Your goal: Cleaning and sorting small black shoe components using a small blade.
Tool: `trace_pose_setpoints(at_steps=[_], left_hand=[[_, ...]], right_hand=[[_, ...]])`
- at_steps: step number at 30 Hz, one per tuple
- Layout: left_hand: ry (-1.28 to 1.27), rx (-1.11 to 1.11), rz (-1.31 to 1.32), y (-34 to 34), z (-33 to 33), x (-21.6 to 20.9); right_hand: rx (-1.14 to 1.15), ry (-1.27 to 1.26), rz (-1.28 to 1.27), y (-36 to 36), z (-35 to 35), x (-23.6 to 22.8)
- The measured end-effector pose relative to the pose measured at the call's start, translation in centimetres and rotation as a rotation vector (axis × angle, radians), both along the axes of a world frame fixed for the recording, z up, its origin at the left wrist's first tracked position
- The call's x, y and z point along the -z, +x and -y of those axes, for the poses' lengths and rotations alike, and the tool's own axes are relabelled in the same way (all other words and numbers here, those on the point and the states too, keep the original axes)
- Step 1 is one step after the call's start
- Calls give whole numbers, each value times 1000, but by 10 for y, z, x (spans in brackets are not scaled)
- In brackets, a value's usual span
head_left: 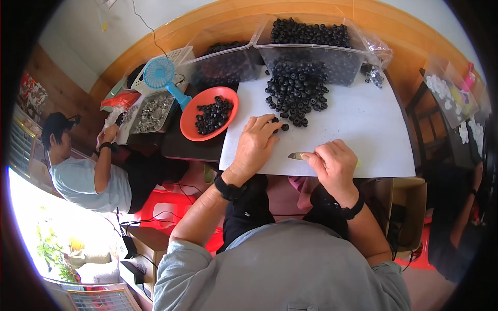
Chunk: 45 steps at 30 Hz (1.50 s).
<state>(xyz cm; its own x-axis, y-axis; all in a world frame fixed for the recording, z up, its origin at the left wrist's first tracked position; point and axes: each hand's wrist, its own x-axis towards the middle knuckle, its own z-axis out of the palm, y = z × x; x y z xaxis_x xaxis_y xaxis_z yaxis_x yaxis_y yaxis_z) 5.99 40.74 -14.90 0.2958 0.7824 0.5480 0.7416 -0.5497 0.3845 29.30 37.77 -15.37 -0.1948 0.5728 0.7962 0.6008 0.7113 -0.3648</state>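
Over the white board [358, 140], the thumb and forefinger of my left hand [255, 142] are closed round a small black round part [275, 131], mostly hidden by the fingers. Another black part [285, 127] lies just beyond those fingertips. My right hand [334, 163] grips a small knife [296, 155], its short blade pointing left toward the left hand, a gap between them. Farther off, a heap of black round parts with holes [295, 93] spreads from a clear plastic bin [311, 52] onto the board.
Left of the board stands a red bowl [189, 127] holding black parts. Behind it are a blue fan [160, 72], a second clear bin [223, 67] and a tray of shiny pieces [154, 111]. A co-worker [91, 168] sits at left; another person's arm [469, 207] shows at right.
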Motion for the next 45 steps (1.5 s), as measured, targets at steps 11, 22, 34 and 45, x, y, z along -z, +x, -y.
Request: trace_pose_setpoints(at_steps=[11, 22, 34, 45], left_hand=[[109, -189, 42, 2, 6, 4], [163, -290, 62, 0, 0, 16], [174, -260, 71, -4, 10, 15], [-569, 209, 962, 2, 33, -7]], right_hand=[[47, -20, 400, 27, -7, -8], [31, -22, 374, 25, -4, -20], [1, -94, 101, 19, -3, -18], [-157, -275, -184, 1, -8, -13]])
